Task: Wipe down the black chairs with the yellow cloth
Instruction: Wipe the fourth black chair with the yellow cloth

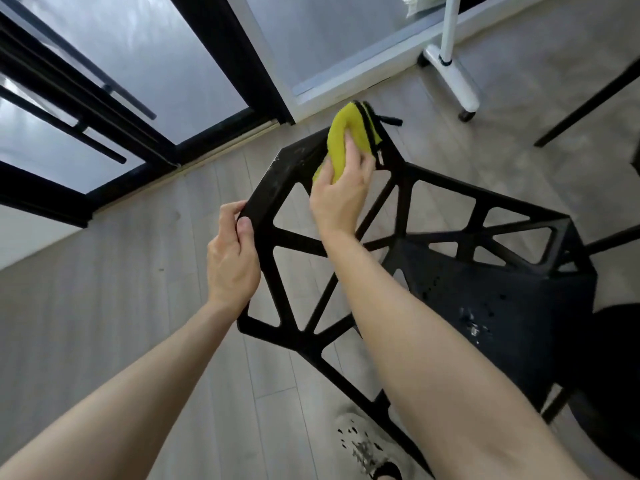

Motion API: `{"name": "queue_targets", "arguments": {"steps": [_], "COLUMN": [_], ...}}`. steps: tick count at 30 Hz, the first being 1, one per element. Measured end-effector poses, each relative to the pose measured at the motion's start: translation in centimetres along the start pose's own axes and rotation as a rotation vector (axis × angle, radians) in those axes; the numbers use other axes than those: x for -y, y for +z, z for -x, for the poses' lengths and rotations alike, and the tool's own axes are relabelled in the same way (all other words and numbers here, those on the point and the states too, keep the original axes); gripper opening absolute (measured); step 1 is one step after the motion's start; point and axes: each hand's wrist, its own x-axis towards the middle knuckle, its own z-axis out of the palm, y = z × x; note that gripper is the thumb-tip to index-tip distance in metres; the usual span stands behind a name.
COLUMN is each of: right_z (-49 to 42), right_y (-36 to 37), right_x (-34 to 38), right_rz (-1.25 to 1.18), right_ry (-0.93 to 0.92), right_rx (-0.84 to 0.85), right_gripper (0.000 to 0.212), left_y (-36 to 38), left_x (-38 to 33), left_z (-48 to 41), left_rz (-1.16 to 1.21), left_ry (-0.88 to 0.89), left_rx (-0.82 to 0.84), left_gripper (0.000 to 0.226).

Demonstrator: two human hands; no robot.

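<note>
The right hand [341, 192] grips the soft, bunched yellow cloth [341, 143], pressing it beneath its fingers on the top rail of the stiff black chair [273, 181], while the left hand [232, 261], just beside, clamps the rail's corner, seemingly the steadiest hold.

Black chair [277, 174] back: open lattice, struts block me, triangular gaps between. Top rim taken by my right hand [339, 199], yellow cloth [341, 133]; left corner by my left hand [232, 265]. Free floor [104, 306] left. White stand base [453, 77] far right.

Soft daylight from glass doors [138, 64]; wide-angle bending at edges; slight motion blur
</note>
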Motion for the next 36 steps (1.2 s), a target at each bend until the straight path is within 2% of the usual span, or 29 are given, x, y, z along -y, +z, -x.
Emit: {"name": "queue_targets", "arguments": {"steps": [3, 4, 7, 8, 9, 11, 13, 14, 16, 18, 19, 22, 23, 26, 27, 31, 32, 36], "right_z": [1.0, -0.6, -5.1, -4.6, -2.9, 1.8, 2.2, 0.5, -3.1, -2.3, -0.3, 3.8, 2.3, -3.5, -3.4, 3.4, 3.2, -1.6], "right_y": [-1.2, -1.7, -2.1, -1.4, -0.6, -0.2, -1.6, -2.1, -2.4, -0.8, 0.3, -0.1, -0.8, -2.0, -1.4, 0.7, 0.5, 1.2], "right_x": [-0.8, -1.0, -0.2, 0.5, 0.8, 1.0, 0.3, 0.2, 0.6, 1.8, 2.2, 1.8, 1.5, 1.7, 1.9, 2.0, 1.9, 2.7], "right_rz": [-0.021, -0.009, 0.014, 0.021, 0.053, 0.074, 0.037, 0.065, 0.12, 0.115, 0.114, 0.087, 0.106, 0.209, 0.21, 0.158, 0.149, 0.211], "right_ry": [-0.172, -0.16, -0.009, 0.008, -0.035, -0.245, -0.352, -0.339, -0.203, -0.113, -0.158, -0.396, -0.398, -0.183, -0.155, -0.325, -0.339, -0.238], "right_rx": [0.155, 0.14, -0.055, -0.06, -0.018, 0.2, 0.366, 0.342, 0.144, 0.036, 0.074, 0.338, 0.334, 0.072, 0.03, 0.216, 0.219, 0.029], "right_gripper": [0.052, 0.05, 0.051, 0.052, 0.053, 0.054, 0.051, 0.049, 0.048, 0.05, 0.051, 0.053, 0.052, 0.048, 0.048, 0.047, 0.043, 0.04], "left_y": [-0.1, -0.2, -0.2, -0.2, -0.2, -0.1, 0.0, -0.1, -0.2, -0.2, -0.1, 0.0, 0.0, 0.1, 0.1, 0.0, 0.0, 0.1], "left_x": [-0.1, -0.2, -0.3, -0.2, -0.2, 0.0, -0.1, -0.1, -0.2, -0.1, 0.0, 0.0, 0.0, 0.0, 0.1, 0.0, 0.0, -0.1], "left_z": [0.2, 0.2, 0.2, 0.2, 0.2, 0.1, 0.2, 0.3, 0.3, 0.1, 0.0, 0.0, 0.0, 0.0, -0.1, -0.2, -0.2, -0.3], "left_rz": [0.029, 0.041, 0.068, 0.078, 0.087, 0.109, 0.127, 0.134, 0.147, 0.155, 0.158, 0.175, 0.178, 0.195, 0.2, 0.199, 0.193, 0.198], "left_ry": [0.0, 0.002, -0.001, -0.007, -0.015, -0.025, -0.023, -0.022, -0.023, -0.027, -0.029, -0.039, -0.042, -0.036, -0.034, -0.042, -0.045, -0.036], "left_rx": [-0.001, 0.007, 0.025, 0.031, 0.035, 0.029, 0.031, 0.039, 0.062, 0.063, 0.059, 0.066, 0.068, 0.087, 0.092, 0.092, 0.091, 0.109], "left_gripper": [0.018, 0.018, 0.018, 0.018, 0.018, 0.018, 0.017, 0.017, 0.018, 0.018, 0.018, 0.016, 0.016, 0.018, 0.018, 0.017, 0.017, 0.017]}}
